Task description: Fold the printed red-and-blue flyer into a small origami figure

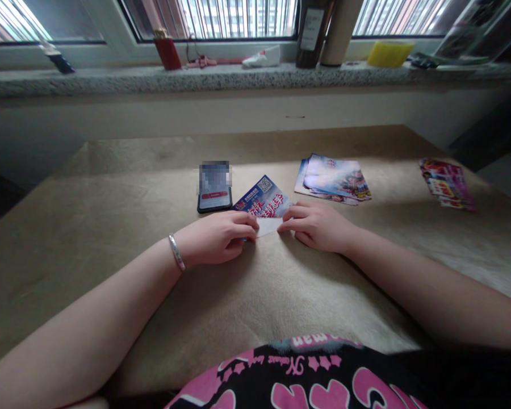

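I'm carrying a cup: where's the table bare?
Bare: tan table covering left of the black phone; also between the colourful flyer stack and pink leaflets. Crowded where left hand and right hand pinch the blue flyer.

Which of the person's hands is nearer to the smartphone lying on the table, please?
Left. The left hand lies just in front of the smartphone, gripping the blue leaflet; the right hand holds the leaflet's other side, farther right.

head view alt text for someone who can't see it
The left hand and right hand hold the near edge of a blue leaflet on a tan table. A phone lies beside it to the left, a leaflet stack to the right.
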A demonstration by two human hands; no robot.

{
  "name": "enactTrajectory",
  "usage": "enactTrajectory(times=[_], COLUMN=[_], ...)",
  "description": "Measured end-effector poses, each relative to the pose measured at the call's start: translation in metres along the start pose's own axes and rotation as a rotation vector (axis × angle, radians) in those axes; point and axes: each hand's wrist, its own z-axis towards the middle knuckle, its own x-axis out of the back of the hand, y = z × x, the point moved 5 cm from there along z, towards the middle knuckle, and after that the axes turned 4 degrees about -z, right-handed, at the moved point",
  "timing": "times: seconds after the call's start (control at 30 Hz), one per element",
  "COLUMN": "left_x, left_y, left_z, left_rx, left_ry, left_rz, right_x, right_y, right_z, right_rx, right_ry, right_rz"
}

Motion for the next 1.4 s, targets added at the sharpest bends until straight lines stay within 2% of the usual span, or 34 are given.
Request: enactTrajectory(times=[0.23,0.47,0.97,1.4], left_x=[0.002,0.004,0.008,0.006], left_y=[-0.001,-0.003,-0.01,-0.015], left_z=[0.0,-0.001,-0.006,-0.008], left_rx=[-0.038,0.027,0.046,0.036], left_ry=[0.012,-0.03,-0.082,-0.087], left_rz=[0.029,0.078,-0.077,-0.114], right_x=[0.001,0.001,0.003,0.011], right_y=[0.001,0.002,0.004,0.03], right_z=[-0.002,-0.002,-0.005,-0.021], right_rx=[0.03,0.036,0.015,-0.091], right_ry=[-0.002,0.004,0.016,0.029], right_rz=[-0.01,-0.004,-0.004,0.007])
